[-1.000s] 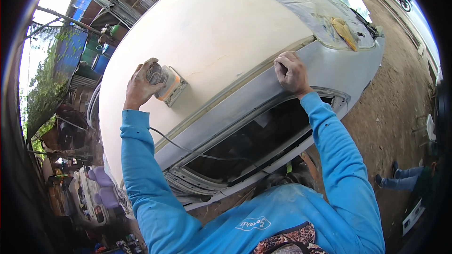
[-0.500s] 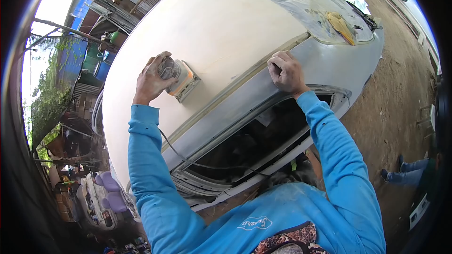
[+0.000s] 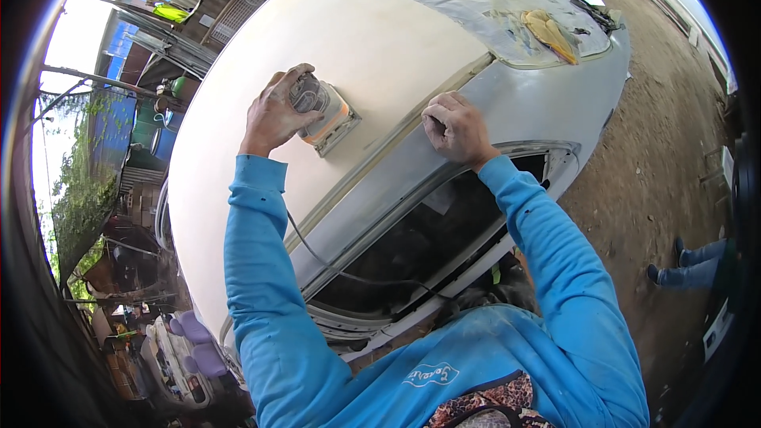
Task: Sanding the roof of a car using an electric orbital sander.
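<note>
My left hand point(image 3: 277, 115) is wrapped round the top of an electric palm sander point(image 3: 329, 115), whose square pad lies against the pale cream car roof point(image 3: 277, 32). The sander's body is dusty grey with an orange band. A dark power cord point(image 3: 333, 269) runs from below my left forearm across the side window opening toward my body. My right hand point(image 3: 458, 128) is curled into a fist and rests on the grey roof edge beside the roof groove point(image 3: 396, 136). Dust coats its fingers, and I see nothing held in it.
Clouded plastic sheeting covers the windshield, with a yellowish cloth or glove point(image 3: 548, 34) lying on it. Below the roof edge gapes a dark window opening point(image 3: 396, 254). Metal poles, barrels point(image 3: 165, 135) and purple seats point(image 3: 194, 333) stand left. A person's legs point(image 3: 694, 265) show at right.
My left hand has slid the sander rightward over the roof, closer to the groove. My right fist stays at the roof edge. The whole view has shifted slightly.
</note>
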### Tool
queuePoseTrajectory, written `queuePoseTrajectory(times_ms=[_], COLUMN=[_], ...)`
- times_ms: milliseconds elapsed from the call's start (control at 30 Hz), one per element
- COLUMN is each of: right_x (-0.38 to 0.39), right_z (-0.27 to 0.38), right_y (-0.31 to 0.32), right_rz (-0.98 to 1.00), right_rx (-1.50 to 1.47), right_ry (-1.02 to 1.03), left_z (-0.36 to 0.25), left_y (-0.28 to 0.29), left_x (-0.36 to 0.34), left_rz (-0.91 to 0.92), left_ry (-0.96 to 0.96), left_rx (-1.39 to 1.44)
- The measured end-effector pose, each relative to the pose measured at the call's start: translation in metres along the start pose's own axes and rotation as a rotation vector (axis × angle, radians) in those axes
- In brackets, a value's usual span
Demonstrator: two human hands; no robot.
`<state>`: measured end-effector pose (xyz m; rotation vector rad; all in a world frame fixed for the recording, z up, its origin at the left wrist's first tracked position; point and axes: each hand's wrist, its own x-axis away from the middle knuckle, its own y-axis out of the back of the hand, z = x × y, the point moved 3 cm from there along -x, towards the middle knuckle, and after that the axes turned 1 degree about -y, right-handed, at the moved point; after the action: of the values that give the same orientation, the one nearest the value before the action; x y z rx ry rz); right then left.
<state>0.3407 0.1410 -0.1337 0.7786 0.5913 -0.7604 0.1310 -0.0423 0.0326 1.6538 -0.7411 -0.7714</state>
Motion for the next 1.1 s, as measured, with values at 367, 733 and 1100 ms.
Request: queuePoseTrajectory(times_ms=[367,733,1100], right_x=[-0.001,-0.004,-0.002], right_z=[0.007,0.021,0.019], right_y=[0.0,0.004,0.002], right_rz=[-0.005,0.001,-0.002], right_rx=[-0.007,-0.027,-0.046], right_ry=[0.015,0.022,0.004], left_z=[-0.023,-0.062,-0.1], left_y=[-0.003,-0.007,-0.032], left_x=[-0.033,-0.056,-0.108], left_rz=[0.037,0.037,0.021], left_ry=[-0.015,-0.135,-0.215], left_rx=[-0.022,-0.014,-0.005])
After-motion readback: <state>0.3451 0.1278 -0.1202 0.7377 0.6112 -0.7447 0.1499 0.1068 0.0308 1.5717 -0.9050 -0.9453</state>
